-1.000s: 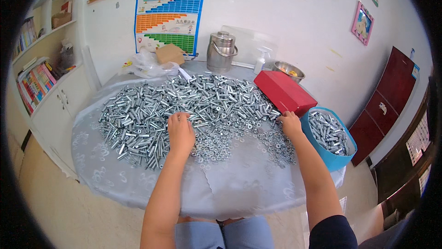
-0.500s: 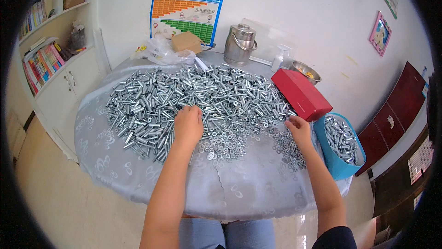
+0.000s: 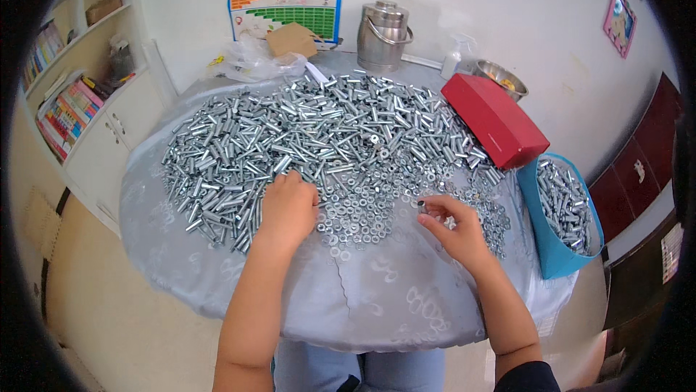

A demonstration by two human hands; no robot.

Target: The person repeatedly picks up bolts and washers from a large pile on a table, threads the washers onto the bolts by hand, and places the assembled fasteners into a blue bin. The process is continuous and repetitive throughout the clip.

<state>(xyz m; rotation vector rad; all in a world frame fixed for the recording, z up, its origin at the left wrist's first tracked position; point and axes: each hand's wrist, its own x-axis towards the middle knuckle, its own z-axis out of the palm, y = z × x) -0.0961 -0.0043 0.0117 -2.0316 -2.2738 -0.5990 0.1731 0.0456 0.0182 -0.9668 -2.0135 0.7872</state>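
Note:
A large heap of silver metal sleeves and bolts (image 3: pixel 319 131) covers the round table (image 3: pixel 362 298), with a patch of small nuts and washers (image 3: pixel 362 218) at its near edge. My left hand (image 3: pixel 288 207) lies palm down on the edge of the heap, fingers curled over some sleeves. My right hand (image 3: pixel 453 227) hovers just right of the nuts and pinches a small dark nut between thumb and forefinger.
A red box (image 3: pixel 496 120) lies at the table's right. A blue bag (image 3: pixel 562 211) with metal parts hangs off the right edge. At the back stand a steel pot (image 3: pixel 383 26), a metal bowl (image 3: pixel 499 77), a plastic bag (image 3: pixel 254 62) and a cardboard piece. Shelves stand left.
My right hand has drawn in from the right side of the heap toward the middle and now pinches a small nut. My left hand stays on the heap. The camera has tilted down.

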